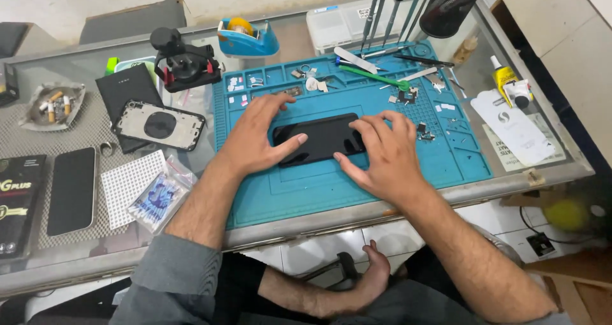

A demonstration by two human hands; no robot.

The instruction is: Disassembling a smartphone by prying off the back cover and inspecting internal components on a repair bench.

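- The left forearm comes from the lower left, sleeve pushed up, and reaches diagonally onto the teal rubber work mat [299, 191].
- The left hand [255, 137] lies palm down, fingers spread and a little bent; its thumb touches the left end of the flat black glossy phone [319, 137], fingers go over the upper left corner.
- The right forearm comes from the lower right toward the mat centre.
- The right hand [382, 153] is also flat and open, fingers spread over the right end of the phone, thumb pointing left along its lower edge.
- Both hands press on the phone from two sides; neither is closed around it.
- The phone lies horizontal in the middle of the mat.
- Left of the mat lies a phone back housing with round dark centre [159, 124].
- At the mat's upper edge lies a green plastic pry tool [373, 76].
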